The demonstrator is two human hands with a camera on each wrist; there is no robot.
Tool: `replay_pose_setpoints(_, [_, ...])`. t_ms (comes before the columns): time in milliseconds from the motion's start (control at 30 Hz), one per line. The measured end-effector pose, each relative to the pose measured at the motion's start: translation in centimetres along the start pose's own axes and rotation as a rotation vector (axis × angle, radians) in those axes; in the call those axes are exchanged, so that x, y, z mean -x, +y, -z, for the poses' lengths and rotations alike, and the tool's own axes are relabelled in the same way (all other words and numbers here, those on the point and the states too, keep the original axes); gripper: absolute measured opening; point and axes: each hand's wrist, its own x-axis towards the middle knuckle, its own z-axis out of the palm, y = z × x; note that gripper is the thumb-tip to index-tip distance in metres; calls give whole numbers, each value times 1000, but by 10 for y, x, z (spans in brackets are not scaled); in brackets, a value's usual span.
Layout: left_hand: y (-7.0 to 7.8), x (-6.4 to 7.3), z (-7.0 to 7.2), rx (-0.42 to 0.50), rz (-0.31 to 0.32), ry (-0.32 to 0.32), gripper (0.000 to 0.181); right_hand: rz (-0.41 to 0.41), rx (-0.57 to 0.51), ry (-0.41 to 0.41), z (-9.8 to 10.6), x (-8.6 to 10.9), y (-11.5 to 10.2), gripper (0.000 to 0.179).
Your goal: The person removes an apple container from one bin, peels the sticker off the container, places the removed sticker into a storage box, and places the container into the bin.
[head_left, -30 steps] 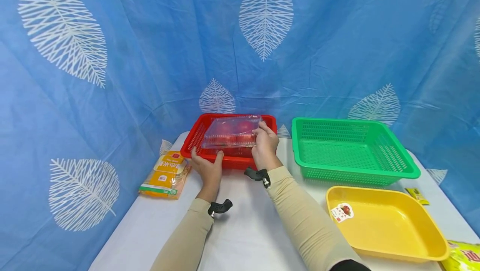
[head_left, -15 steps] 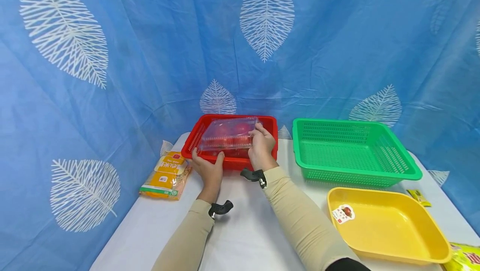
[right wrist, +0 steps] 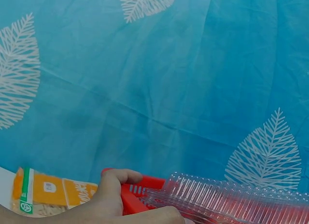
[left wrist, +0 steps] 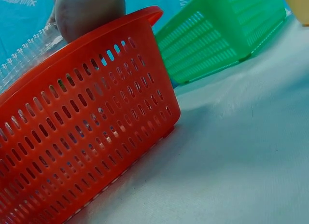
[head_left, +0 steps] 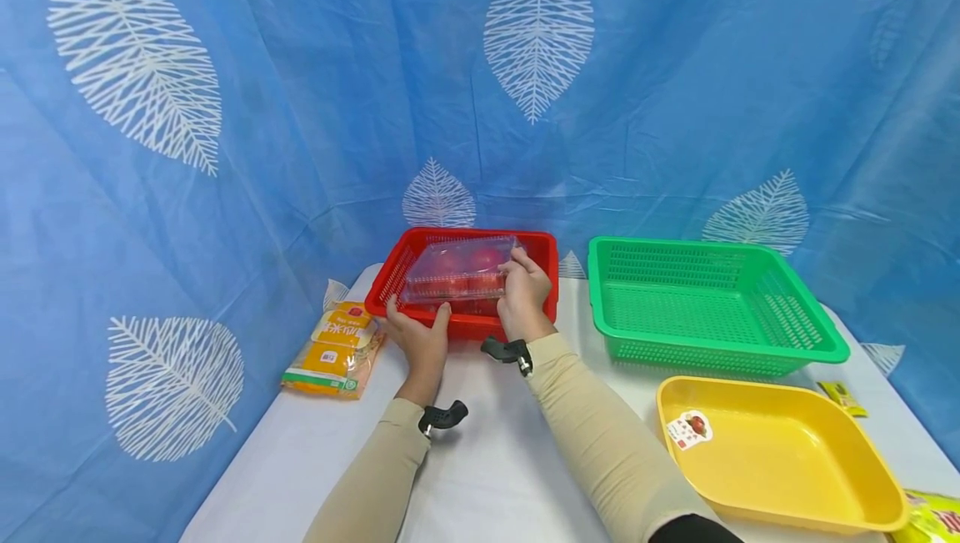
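Observation:
A clear plastic box, with red round fruit showing through it, tilts over the red basket. My right hand grips the box's right end. At the basket's front left corner is my left hand, its fingers over the rim and its thumb near the box's lower edge. The right wrist view has the left hand at that corner, close to the clear box. In the left wrist view, the right hand appears above the red basket wall. The basket's contents beneath the box are mostly hidden.
An orange food bag lies left of the red basket. On the right stand a green basket and a yellow tray. Small yellow packets lie beyond them. A blue leaf-print curtain closes off the back.
My right hand and the clear box have shifted a little left and down over the red basket. My left hand has stayed at the basket's corner.

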Motion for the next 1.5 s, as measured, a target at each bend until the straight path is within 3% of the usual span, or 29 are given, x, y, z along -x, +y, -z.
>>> replay_pose_setpoints(867, [0, 1, 0, 7, 23, -21, 99, -32, 43, 2, -2, -2, 11, 48])
replay_pose_setpoints(1033, [0, 0, 0, 6, -4, -11, 98, -15, 50, -4, -1, -4, 13, 46])
replay_pose_setpoints(1500, [2, 3, 1, -26, 9, -2, 96, -43, 153, -62, 4, -6, 13, 50])
